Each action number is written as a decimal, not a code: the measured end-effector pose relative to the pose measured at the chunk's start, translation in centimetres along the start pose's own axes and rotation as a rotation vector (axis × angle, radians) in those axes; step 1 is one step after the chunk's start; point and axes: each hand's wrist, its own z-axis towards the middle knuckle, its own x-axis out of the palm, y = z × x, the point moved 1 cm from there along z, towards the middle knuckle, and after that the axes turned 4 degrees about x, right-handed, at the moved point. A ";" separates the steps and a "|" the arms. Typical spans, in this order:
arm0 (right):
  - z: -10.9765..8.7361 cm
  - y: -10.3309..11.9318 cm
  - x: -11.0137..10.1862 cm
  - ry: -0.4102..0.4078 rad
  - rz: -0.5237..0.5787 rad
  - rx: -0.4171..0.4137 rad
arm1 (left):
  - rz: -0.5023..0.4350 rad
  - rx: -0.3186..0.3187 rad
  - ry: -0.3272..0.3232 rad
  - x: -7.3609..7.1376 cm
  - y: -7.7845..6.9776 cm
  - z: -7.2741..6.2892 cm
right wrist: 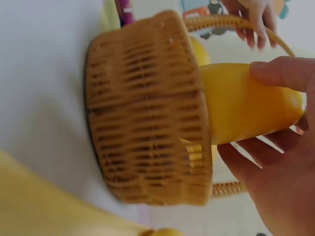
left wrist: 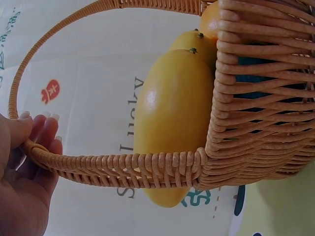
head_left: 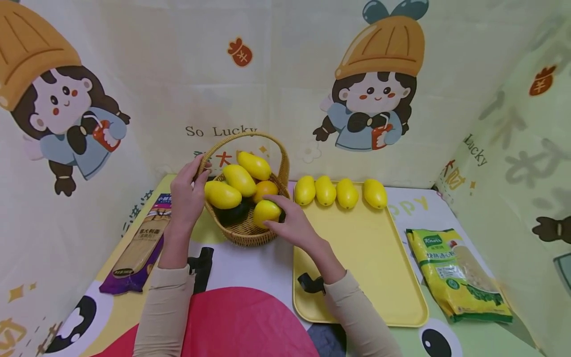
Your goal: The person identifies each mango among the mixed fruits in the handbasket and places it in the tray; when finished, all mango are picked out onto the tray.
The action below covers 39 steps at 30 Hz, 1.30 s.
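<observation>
A wicker basket [head_left: 248, 239] with an arched handle [left wrist: 98, 167] stands at the back left of the table. My left hand [head_left: 185, 191] holds the left side of that handle, thumb and fingers around it in the left wrist view. Between the thumb and fingers of my right hand [right wrist: 285, 162] is a yellow mango [right wrist: 236, 103], its lower end within the basket's front right rim. Several more yellow mangoes [head_left: 238, 180] are heaped in the basket, along with an orange [head_left: 265, 190] and a dark green fruit [head_left: 233, 213] partly hidden beneath them.
Right of the basket lies a yellow tray [head_left: 361, 258], with several mangoes [head_left: 347, 193] lined up along its far edge. A yellow-green Knorr bag [head_left: 459, 275] is at the far right. On the left lies a purple noodle packet [head_left: 138, 248]. Printed cloth walls [head_left: 285, 89] surround the table.
</observation>
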 end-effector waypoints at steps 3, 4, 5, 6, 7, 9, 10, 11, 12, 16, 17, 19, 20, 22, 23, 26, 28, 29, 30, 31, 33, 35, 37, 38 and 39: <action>-0.2 -0.3 -1.0 -0.022 0.023 0.036 | -0.003 -0.009 0.000 0.1 0.0 -0.1; -0.2 -0.5 -1.3 -0.033 0.033 0.045 | -0.003 -0.008 0.001 0.1 0.0 -0.1; -0.3 -0.6 -1.6 -0.042 0.043 0.049 | -0.005 -0.007 0.003 0.2 0.0 -0.1; -0.4 -0.7 -1.9 -0.053 0.054 0.052 | -0.005 -0.005 0.005 0.2 0.0 0.0; -0.5 -0.8 -2.2 -0.063 0.059 0.052 | -0.005 -0.004 0.008 0.3 0.0 0.0; -0.8 -1.1 -2.8 -0.078 0.076 0.042 | -0.004 -0.009 0.011 0.3 0.0 0.0; -1.0 -1.2 -3.0 -0.084 0.082 0.035 | -0.002 -0.013 0.009 0.2 0.0 0.0; -1.1 -1.3 -3.3 -0.090 0.087 0.028 | -0.002 -0.018 0.007 0.2 0.0 -0.1; -1.3 -1.5 -3.5 -0.098 0.093 0.023 | -0.004 -0.022 0.005 0.2 0.0 -0.1; -1.8 -1.9 -4.6 -0.142 0.099 0.008 | -0.008 -0.020 -0.004 0.1 0.0 -0.1; -2.0 -2.0 -4.9 -0.154 0.095 0.008 | -0.010 -0.016 -0.002 0.1 0.0 -0.1; -2.2 -2.3 -5.4 -0.171 0.071 0.008 | -0.007 -0.015 0.001 0.1 -0.1 -0.1; -2.4 -2.4 -5.6 -0.176 0.058 0.007 | -0.003 -0.017 0.002 0.1 -0.1 -0.2; -2.6 -2.7 -6.0 -0.179 0.031 0.006 | -0.002 -0.022 0.004 0.1 -0.1 -0.2; -2.8 -2.8 -6.1 -0.178 0.018 0.002 | -0.001 -0.024 0.005 0.1 -0.1 -0.2; -3.1 -3.4 -6.5 -0.164 -0.034 0.001 | 0.006 -0.026 0.005 0.1 -0.2 -0.2; -3.3 -3.9 -6.7 -0.142 -0.069 0.012 | 0.007 -0.023 0.007 0.1 -0.2 -0.1; -3.4 -4.1 -6.8 -0.129 -0.085 0.018 | 0.008 -0.023 0.008 0.0 -0.3 -0.1; -3.5 -4.3 -6.8 -0.116 -0.099 0.024 | 0.006 -0.023 0.009 0.0 -0.3 -0.1; -3.6 -4.6 -6.9 -0.105 -0.112 0.031 | 0.009 -0.022 0.010 0.0 -0.3 -0.1; -3.8 -4.9 -7.0 -0.083 -0.128 0.041 | 0.002 -0.017 0.011 0.1 -0.3 -0.1; -3.8 -5.2 -6.9 -0.062 -0.141 0.049 | 0.003 -0.019 0.011 0.1 -0.3 -0.1; -3.8 -5.5 -6.7 -0.034 -0.163 0.063 | 0.007 -0.021 0.012 0.1 -0.3 -0.2; -3.8 -5.7 -6.7 -0.019 -0.171 0.068 | 0.007 -0.023 0.013 0.1 -0.3 -0.2; -3.8 -5.7 -6.6 -0.004 -0.177 0.073 | 0.011 -0.025 0.013 0.1 -0.3 -0.2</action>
